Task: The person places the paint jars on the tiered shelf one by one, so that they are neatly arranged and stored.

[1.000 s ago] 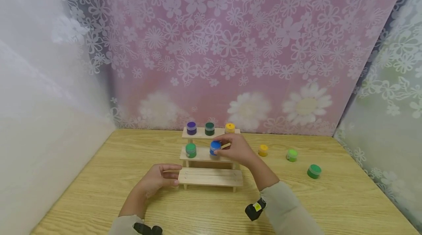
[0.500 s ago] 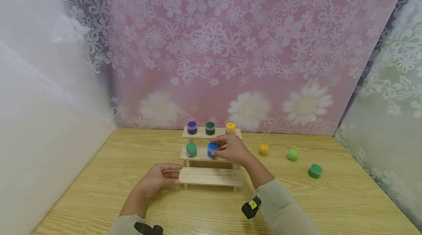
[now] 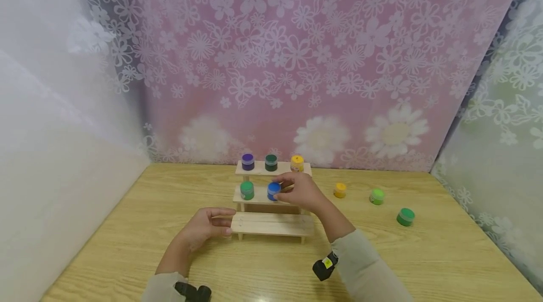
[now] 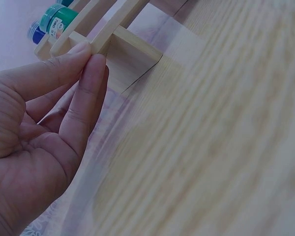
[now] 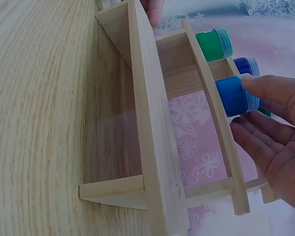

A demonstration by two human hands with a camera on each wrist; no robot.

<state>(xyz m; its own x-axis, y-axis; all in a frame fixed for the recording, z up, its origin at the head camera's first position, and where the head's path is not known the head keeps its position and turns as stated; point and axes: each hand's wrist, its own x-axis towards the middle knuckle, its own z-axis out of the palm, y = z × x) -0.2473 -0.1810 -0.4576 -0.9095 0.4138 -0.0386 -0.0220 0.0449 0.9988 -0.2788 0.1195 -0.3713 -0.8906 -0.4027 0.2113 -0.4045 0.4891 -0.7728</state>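
Observation:
A three-step wooden stand (image 3: 271, 224) is in the middle of the table. My left hand (image 3: 202, 230) pinches the left end of its lowest step between thumb and fingers, as the left wrist view shows. With my right hand (image 3: 300, 192) I hold a blue paint jar (image 5: 232, 96) by its lid; the jar stands upright on the middle step. To its left on that step sits a green paint jar (image 3: 247, 191). Along the top step stand a purple jar (image 3: 248, 161), a dark green jar (image 3: 271, 162) and a yellow jar (image 3: 297, 163). The lowest step bears no jar.
Right of the stand, a small yellow-orange jar (image 3: 340, 190), a light green jar (image 3: 376, 196) and another green jar (image 3: 406, 217) stand on the wood-grain table (image 3: 365, 264). A pink floral backdrop (image 3: 275, 71) rises behind the table, with pale sheets at both sides.
My right hand has slid the blue jar slightly left along the middle step, nearer the green jar, then held it there. The left hand keeps its place on the lowest step.

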